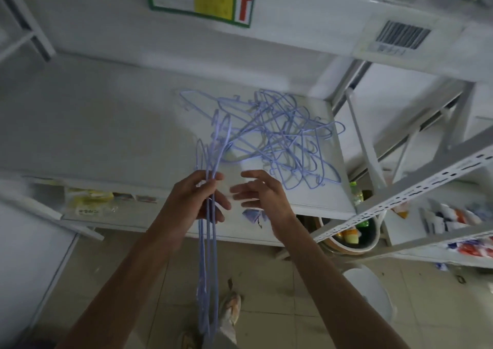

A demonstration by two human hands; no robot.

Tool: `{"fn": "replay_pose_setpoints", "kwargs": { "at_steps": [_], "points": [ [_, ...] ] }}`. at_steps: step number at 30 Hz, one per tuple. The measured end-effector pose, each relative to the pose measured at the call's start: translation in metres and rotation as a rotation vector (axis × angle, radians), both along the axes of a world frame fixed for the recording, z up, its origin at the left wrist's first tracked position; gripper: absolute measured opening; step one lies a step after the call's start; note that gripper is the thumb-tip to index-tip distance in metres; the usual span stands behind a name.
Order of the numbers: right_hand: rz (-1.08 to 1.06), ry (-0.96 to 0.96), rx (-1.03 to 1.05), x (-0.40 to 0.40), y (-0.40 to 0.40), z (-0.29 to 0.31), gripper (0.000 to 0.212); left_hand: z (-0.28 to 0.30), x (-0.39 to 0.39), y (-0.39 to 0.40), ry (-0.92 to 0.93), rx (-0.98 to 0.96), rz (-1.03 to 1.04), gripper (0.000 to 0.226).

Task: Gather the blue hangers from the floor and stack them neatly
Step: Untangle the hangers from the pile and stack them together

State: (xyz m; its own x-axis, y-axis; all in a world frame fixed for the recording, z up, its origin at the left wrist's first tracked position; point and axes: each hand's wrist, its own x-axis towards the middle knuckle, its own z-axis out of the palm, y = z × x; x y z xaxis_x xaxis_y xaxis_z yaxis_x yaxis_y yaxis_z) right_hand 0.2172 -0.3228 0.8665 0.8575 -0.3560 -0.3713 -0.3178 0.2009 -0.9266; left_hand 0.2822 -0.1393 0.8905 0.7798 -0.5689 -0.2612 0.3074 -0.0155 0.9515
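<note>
White shelf top (pixel 106 124): tangled heap of blue hangers (pixel 277 135) lying on right part.

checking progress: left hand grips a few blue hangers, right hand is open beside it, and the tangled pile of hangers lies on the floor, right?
Not quite. In the head view, the tangled pile lies on the white shelf, not on the floor.

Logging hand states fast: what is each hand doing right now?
Left hand: closed on a bundle of blue hangers, which hangs down from the grip.
Right hand: open, fingers spread, holding nothing, beside the left.
</note>
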Motion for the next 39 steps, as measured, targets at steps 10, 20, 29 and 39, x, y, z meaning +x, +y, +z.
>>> {"fn": "replay_pose_setpoints", "kwargs": {
  "at_steps": [10, 20, 29, 39],
  "points": [
    [-0.259, 0.062, -0.059, -0.015, -0.116, -0.021, 0.023, 0.001, 0.024, -0.039, 0.113, -0.058, 0.073, 0.02],
    [-0.275, 0.138, -0.188, 0.02, -0.171, -0.041, 0.023, 0.016, 0.025, -0.06, 0.053, 0.04, 0.0, 0.014],
    [-0.269, 0.381, -1.11, 0.062, -0.195, -0.042, 0.03, 0.024, 0.029, -0.059, -0.074, 0.135, 0.057, 0.014],
    [-0.212, 0.549, -1.014, 0.05, -0.207, -0.068, 0.029, 0.01, 0.015, -0.047, -0.043, 0.127, 0.136, 0.023]
  ]
}}
